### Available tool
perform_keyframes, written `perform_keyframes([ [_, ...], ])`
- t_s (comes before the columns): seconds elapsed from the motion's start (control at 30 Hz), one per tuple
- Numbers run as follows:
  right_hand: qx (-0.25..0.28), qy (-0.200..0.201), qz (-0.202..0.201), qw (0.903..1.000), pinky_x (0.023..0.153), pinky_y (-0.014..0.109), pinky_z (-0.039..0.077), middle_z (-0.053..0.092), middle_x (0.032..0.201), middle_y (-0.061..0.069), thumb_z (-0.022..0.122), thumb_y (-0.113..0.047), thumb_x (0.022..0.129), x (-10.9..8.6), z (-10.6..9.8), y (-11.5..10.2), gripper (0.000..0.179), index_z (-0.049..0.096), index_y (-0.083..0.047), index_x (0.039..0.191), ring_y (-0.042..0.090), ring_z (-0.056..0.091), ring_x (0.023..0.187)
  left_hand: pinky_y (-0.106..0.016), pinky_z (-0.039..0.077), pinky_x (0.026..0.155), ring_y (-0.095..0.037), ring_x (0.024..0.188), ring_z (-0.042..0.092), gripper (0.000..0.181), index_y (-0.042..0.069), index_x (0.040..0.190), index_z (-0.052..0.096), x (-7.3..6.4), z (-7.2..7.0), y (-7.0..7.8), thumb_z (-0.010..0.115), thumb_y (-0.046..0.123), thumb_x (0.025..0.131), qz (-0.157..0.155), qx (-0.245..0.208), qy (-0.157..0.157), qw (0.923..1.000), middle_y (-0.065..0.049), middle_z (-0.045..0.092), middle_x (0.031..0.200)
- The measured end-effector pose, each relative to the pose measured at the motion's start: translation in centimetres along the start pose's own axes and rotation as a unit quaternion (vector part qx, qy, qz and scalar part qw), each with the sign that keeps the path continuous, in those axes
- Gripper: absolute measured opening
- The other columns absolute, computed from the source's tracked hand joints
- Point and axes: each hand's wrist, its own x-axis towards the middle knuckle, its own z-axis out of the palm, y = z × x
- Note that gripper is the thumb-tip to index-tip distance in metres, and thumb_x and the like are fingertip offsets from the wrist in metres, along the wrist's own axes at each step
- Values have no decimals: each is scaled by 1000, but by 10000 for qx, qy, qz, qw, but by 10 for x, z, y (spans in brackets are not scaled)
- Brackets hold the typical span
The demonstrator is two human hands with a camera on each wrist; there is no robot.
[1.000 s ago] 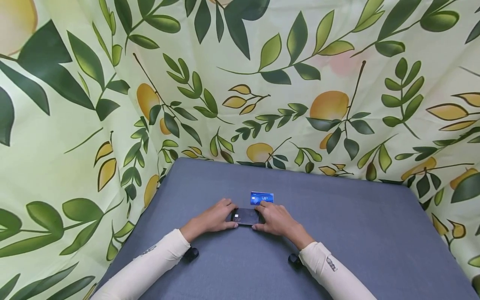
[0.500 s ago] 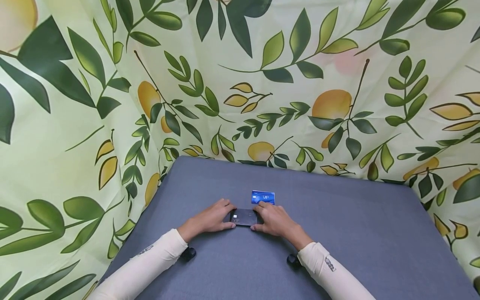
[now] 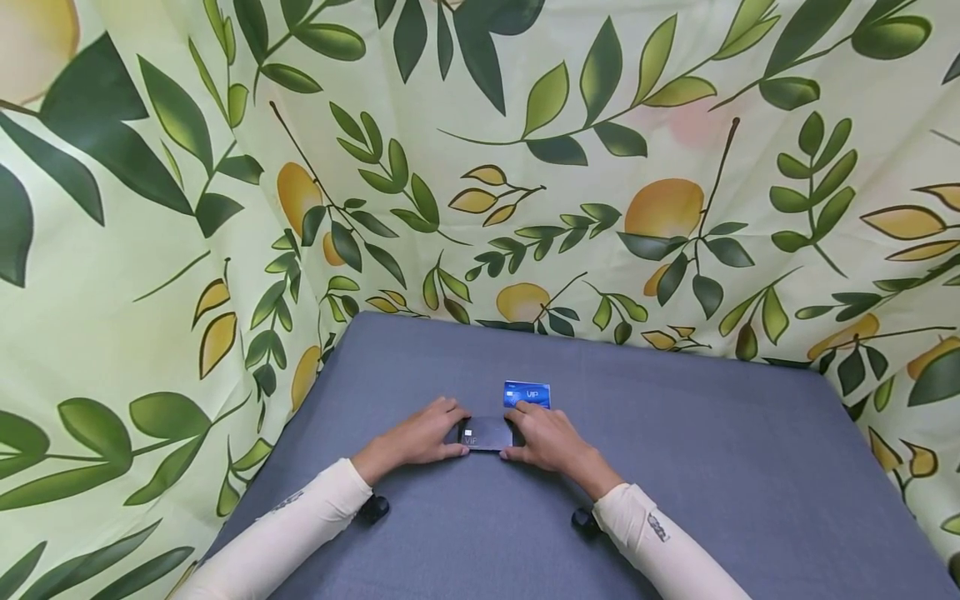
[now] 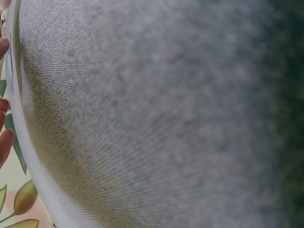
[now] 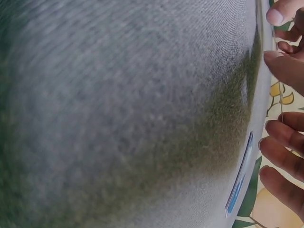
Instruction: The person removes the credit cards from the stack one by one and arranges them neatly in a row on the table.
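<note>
A dark card (image 3: pixel 488 434) marked VIP sits between the two hands in the head view. My left hand (image 3: pixel 425 433) holds its left end, thumb at the near corner and a finger at the far one. At the opposite end, my right hand (image 3: pixel 551 437) holds it the same way. Just beyond the right hand's fingers lies a blue VIP card (image 3: pixel 527 393), its lower edge partly covered by them. In the right wrist view, the blue card (image 5: pixel 239 175) appears edge-on beside the right fingers (image 5: pixel 280 154). Only a few left fingertips (image 4: pixel 4 142) show in the left wrist view.
Grey-blue cloth covers the table (image 3: pixel 675 467). A leaf-and-fruit patterned curtain (image 3: pixel 570 192) hangs behind it and along the left side. Black wrist devices stick out under both sleeves, one below the left wrist (image 3: pixel 373 509) and one below the right (image 3: pixel 585 522).
Both hands and the dark card have shifted very slightly left relative to the blue card. The hold on the dark card looks the same.
</note>
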Motion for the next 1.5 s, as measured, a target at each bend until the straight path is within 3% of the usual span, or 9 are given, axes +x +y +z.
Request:
perform_keyframes([
  [0.33, -9, 201, -24, 9998, 74, 42, 56, 68, 117, 6, 79, -54, 81, 2, 2, -6, 62, 69, -9, 123, 19, 66, 100, -32, 50, 85, -15, 100, 53, 56, 3, 131, 62, -5, 0, -5, 72, 41, 92, 100, -13, 130, 9999, -6, 61, 117],
  [0.67, -86, 349, -107, 9993, 62, 31, 46, 63, 96, -1, 80, -54, 80, 3, 1, -14, 61, 70, -8, 119, 10, 51, 77, -37, 51, 91, -18, 106, 57, 56, 3, 132, 61, -10, -3, -6, 72, 40, 92, 88, -30, 124, 9999, -7, 62, 118],
  [1.23, -209, 500, -196, 9983, 57, 27, 42, 61, 94, -1, 79, -54, 80, 7, 8, -20, 61, 70, -8, 119, 9, 51, 73, -37, 50, 89, -18, 104, 57, 52, 3, 128, 63, -16, -4, -11, 73, 38, 91, 153, 59, 269, 9995, -7, 63, 116],
  [1.5, -124, 584, -209, 9980, 61, 30, 49, 64, 100, 2, 79, -52, 82, 8, 10, -23, 61, 68, -7, 122, 10, 56, 76, -36, 51, 86, -17, 101, 56, 50, 4, 127, 63, -18, -6, -12, 73, 39, 92, 152, 140, 279, 9994, -6, 63, 116],
])
